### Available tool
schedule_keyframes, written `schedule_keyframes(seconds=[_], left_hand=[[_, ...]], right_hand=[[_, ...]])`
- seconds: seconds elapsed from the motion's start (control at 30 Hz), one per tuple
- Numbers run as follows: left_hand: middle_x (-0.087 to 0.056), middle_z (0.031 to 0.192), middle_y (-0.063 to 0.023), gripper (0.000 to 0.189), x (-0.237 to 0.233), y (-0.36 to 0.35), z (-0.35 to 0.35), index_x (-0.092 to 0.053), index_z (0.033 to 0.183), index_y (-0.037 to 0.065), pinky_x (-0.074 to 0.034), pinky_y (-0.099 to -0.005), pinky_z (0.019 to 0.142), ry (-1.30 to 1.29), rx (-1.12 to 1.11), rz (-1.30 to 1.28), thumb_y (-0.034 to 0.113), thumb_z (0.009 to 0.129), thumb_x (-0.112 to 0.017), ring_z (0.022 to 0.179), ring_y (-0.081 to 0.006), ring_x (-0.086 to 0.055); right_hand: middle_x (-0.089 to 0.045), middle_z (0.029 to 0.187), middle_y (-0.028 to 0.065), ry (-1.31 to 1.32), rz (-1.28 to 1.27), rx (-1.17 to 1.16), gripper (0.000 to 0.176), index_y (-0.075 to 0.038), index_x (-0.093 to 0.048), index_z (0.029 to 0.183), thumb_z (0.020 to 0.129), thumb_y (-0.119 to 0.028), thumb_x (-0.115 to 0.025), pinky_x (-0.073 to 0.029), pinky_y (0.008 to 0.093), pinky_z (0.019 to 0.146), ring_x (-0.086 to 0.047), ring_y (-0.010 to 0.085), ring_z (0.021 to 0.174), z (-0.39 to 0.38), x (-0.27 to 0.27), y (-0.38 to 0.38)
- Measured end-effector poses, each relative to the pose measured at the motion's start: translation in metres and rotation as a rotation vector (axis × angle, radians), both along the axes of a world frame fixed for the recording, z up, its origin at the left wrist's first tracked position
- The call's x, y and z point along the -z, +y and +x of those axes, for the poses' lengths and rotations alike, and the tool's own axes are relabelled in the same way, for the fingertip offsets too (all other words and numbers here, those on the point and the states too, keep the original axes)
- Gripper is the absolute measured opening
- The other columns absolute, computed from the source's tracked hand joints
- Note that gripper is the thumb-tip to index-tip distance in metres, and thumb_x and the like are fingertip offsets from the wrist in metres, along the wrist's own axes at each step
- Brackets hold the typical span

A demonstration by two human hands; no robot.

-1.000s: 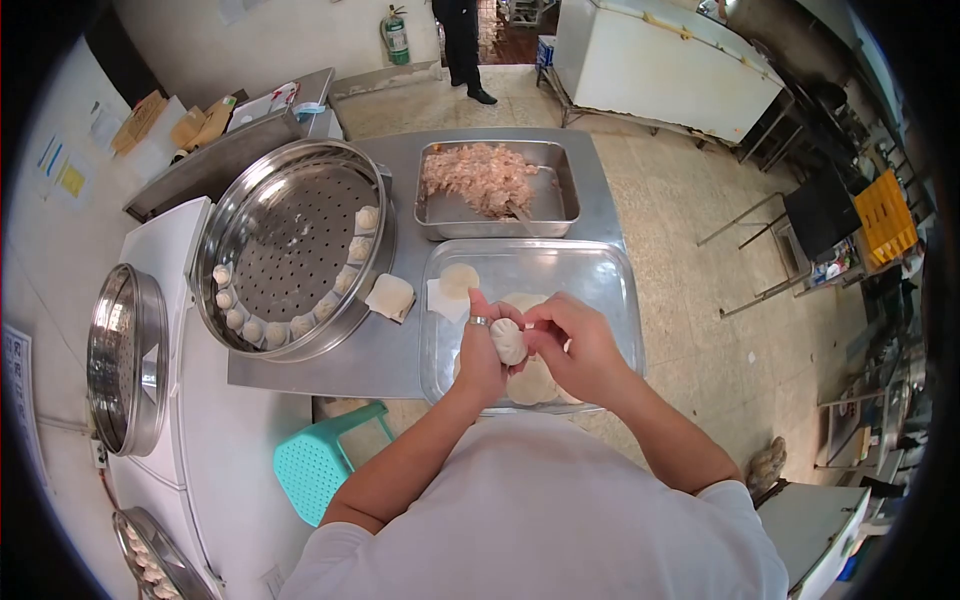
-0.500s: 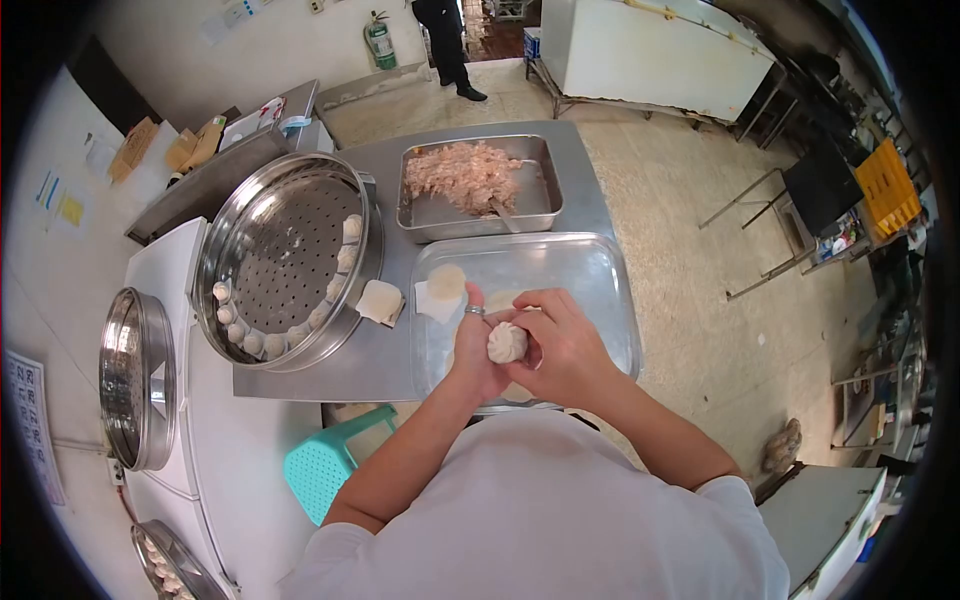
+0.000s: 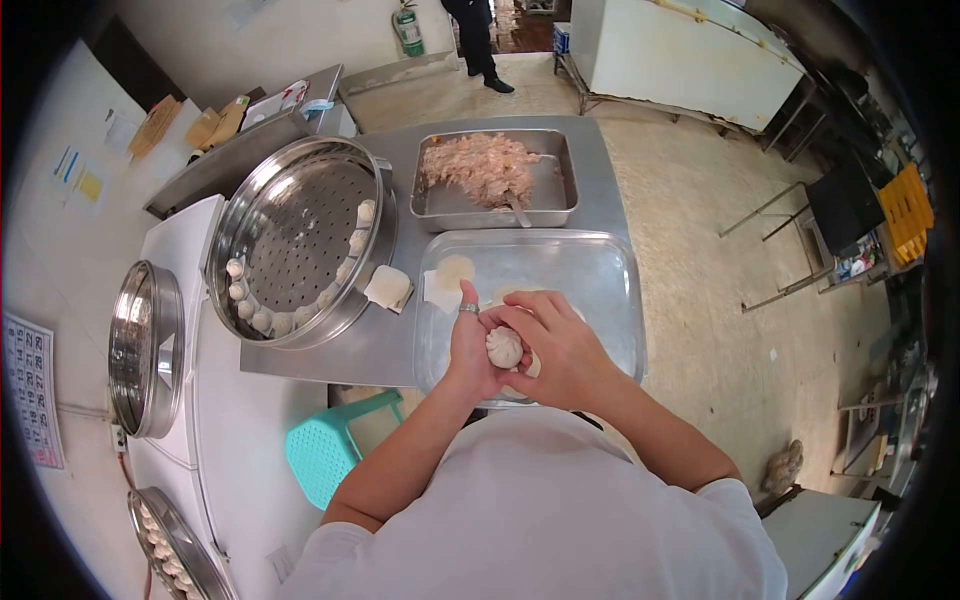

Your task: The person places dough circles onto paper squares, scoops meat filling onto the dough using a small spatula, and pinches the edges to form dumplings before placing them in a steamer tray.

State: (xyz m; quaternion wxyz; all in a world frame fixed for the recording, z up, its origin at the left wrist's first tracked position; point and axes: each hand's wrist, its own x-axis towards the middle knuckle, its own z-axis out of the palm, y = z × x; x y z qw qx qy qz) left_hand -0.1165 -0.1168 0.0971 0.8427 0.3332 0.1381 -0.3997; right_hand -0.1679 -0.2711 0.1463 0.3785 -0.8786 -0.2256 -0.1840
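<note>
A round pleated bun (image 3: 504, 347) of pale dough sits between my two hands, its swirled top facing up. My left hand (image 3: 470, 352), with a ring on it, cradles the bun from the left, thumb pointing away from me. From the other side my right hand (image 3: 565, 348) curves its fingers and thumb around the dough. Both hands are over a shallow metal tray (image 3: 600, 270). On its left part lies a round dough wrapper (image 3: 455, 271) on white paper (image 3: 440, 296). More wrappers are partly hidden beneath my hands.
A perforated steamer pan (image 3: 300, 225) holds several buns along its rim. Beside it lies a stack of square papers (image 3: 389, 288). Behind the tray, a deep pan (image 3: 568, 185) contains minced filling (image 3: 478, 168) and a utensil. A turquoise stool (image 3: 322, 455) stands left; a person (image 3: 474, 40) stands beyond.
My view has shifted slightly, so the table and pans appear farther right and higher. Both hands stay around the bun, with the right fingers in a slightly different position.
</note>
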Motion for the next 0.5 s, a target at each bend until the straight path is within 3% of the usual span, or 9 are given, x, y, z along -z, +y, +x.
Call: schedule_keyframes(seconds=[0.13, 0.23, 0.37, 0.43, 0.5], left_hand=[[-0.071, 0.091, -0.0084, 0.093, -0.013, -0.005, -0.003, -0.067, 0.108, 0.005, -0.059, -0.0387, 0.059, 0.001, -0.071, 0.081, 0.085, 0.095, -0.022, 0.076, -0.0243, -0.071], [-0.070, 0.105, -0.0106, 0.094, -0.012, 0.005, 0.000, -0.063, 0.119, 0.004, -0.061, -0.0403, 0.071, 0.010, -0.028, 0.046, 0.084, 0.095, -0.020, 0.091, -0.0255, -0.072], [-0.064, 0.126, -0.0135, 0.097, -0.014, 0.017, 0.004, -0.055, 0.133, 0.003, -0.055, -0.0453, 0.095, -0.067, 0.016, 0.072, 0.084, 0.095, -0.019, 0.115, -0.0279, -0.065], [-0.060, 0.139, -0.0153, 0.100, -0.013, 0.029, 0.007, -0.052, 0.140, 0.003, -0.049, -0.0482, 0.107, -0.096, 0.068, 0.037, 0.086, 0.093, -0.020, 0.128, -0.0299, -0.059], [-0.058, 0.141, -0.0139, 0.099, -0.006, 0.040, 0.010, -0.051, 0.141, 0.003, -0.047, -0.0484, 0.108, -0.136, 0.097, -0.010, 0.085, 0.094, -0.021, 0.130, -0.0288, -0.058]], right_hand=[[-0.062, 0.116, 0.0119, -0.023, -0.032, -0.059, 0.043, -0.003, -0.065, 0.102, 0.064, -0.010, -0.083, -0.052, 0.0418, 0.091, -0.058, 0.0338, 0.111, 0.005, 0.004, 0.005], [-0.063, 0.115, 0.0110, -0.029, -0.112, -0.092, 0.043, -0.005, -0.066, 0.104, 0.065, -0.010, -0.082, -0.051, 0.0415, 0.092, -0.059, 0.0327, 0.110, 0.007, -0.002, 0.013], [-0.068, 0.111, 0.0087, 0.003, -0.145, -0.110, 0.052, -0.006, -0.067, 0.114, 0.066, -0.011, -0.087, -0.053, 0.0409, 0.088, -0.065, 0.0272, 0.105, 0.013, 0.006, 0.018], [-0.069, 0.109, 0.0081, 0.298, 0.118, -0.028, 0.049, -0.004, -0.066, 0.118, 0.074, -0.010, -0.086, -0.054, 0.0375, 0.085, -0.067, 0.0222, 0.101, 0.015, -0.004, 0.023], [-0.069, 0.107, 0.0075, 0.494, 0.424, 0.001, 0.045, -0.004, -0.065, 0.121, 0.081, -0.009, -0.083, -0.056, 0.0334, 0.078, -0.068, 0.0176, 0.096, 0.020, -0.007, 0.031]])
